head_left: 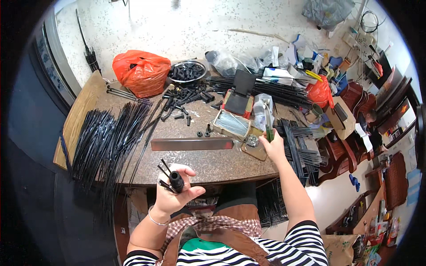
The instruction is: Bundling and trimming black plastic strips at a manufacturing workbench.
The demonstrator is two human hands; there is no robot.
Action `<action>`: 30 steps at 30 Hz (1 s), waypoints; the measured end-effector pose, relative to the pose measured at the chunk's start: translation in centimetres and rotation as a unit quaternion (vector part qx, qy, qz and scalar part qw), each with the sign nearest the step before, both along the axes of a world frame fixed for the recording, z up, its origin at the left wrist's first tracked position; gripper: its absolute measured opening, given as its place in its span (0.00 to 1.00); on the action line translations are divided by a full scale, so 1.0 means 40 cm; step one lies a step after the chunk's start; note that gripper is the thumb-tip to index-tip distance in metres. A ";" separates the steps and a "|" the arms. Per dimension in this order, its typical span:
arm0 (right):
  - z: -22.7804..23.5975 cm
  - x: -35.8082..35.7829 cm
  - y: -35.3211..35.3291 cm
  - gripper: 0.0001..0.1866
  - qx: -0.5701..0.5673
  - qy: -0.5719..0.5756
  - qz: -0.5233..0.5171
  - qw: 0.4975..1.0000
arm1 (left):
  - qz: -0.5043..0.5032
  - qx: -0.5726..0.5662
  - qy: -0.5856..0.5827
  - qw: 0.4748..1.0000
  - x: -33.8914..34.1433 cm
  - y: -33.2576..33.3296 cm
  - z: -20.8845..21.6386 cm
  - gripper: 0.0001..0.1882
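- Left hand (pixel 171 198), one: fingers curled around one black tubular fitting (pixel 176 181), mouth facing up; thumb standing off to the side. Fitting located just in front of the table's near edge. Thin black prongs (pixel 164 166) beside it: two above, the lower ones too bunched to count.
- Right hand (pixel 274 145), one: wrapped narrowly round one green-handled tool (pixel 270 132), metal end pointing up; exact type unclear.
- Handling, as judged: bring the left thumb against the fitting's wall to steady it; keep the mouth upright and the prongs clear of the palm; grip the tool low on its handle, metal end away from the left fingers.
- Shiny metal bits (pixel 251 141), one small cluster, just beside the right hand; pieces too small to count.
- Flat metal bar (pixel 191 144), one, lying crosswise on the speckled table (pixel 213 166).
- Box of thin silver wires (pixel 231 124), one; wires uncounted.
- Red-edged box (pixel 236 103), one, black lid raised.
- Loose black fittings (pixel 182 98), many, heaped and overlapping; no sure count.
- Metal bowl (pixel 205 70), one, filled with similar black pieces.
- Black rod bundles, left end (pixel 93 144), two, overhanging the edge; rods beyond counting.
- Red plastic bags, two: one at the back left (pixel 142 73), one at the right (pixel 320 92).
- Blue slippers (pixel 354 181), one pair, on the floor.
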State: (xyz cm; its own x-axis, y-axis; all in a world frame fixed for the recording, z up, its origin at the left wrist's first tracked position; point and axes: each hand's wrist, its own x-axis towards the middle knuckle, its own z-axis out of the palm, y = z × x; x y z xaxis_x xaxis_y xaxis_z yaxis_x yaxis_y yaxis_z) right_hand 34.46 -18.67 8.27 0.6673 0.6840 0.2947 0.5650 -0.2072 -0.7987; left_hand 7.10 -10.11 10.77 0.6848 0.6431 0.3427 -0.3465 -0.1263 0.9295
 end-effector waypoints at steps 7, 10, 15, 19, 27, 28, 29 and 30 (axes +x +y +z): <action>-0.026 -0.010 -0.021 0.11 -0.104 -0.147 0.063 0.982 | 0.024 0.022 -0.017 0.999 -0.015 -0.027 -0.011 0.17; -0.046 -0.008 -0.021 0.13 -0.151 -0.307 0.155 0.927 | 0.001 -0.010 0.004 1.000 -0.023 -0.027 -0.019 0.17; -0.093 0.008 0.004 0.09 -0.093 -0.458 0.193 0.863 | 0.009 -0.058 0.009 0.998 -0.003 0.000 -0.026 0.16; -0.096 0.013 0.024 0.15 -0.115 -0.389 0.178 0.896 | 0.013 -0.029 0.025 0.999 0.019 0.018 -0.041 0.16; -0.103 0.049 0.029 0.18 -0.106 -0.408 0.219 0.880 | 0.025 -0.005 0.040 0.999 0.030 0.029 -0.049 0.15; -0.099 0.045 0.027 0.18 -0.105 -0.409 0.218 0.880 | 0.029 0.001 0.036 0.999 0.032 0.026 -0.044 0.15; -0.095 0.036 0.025 0.17 -0.113 -0.381 0.201 0.895 | 0.034 0.006 0.033 0.999 0.031 0.022 -0.041 0.15; -0.090 0.027 0.022 0.15 -0.120 -0.353 0.184 0.910 | 0.034 0.007 0.032 0.999 0.027 0.018 -0.042 0.15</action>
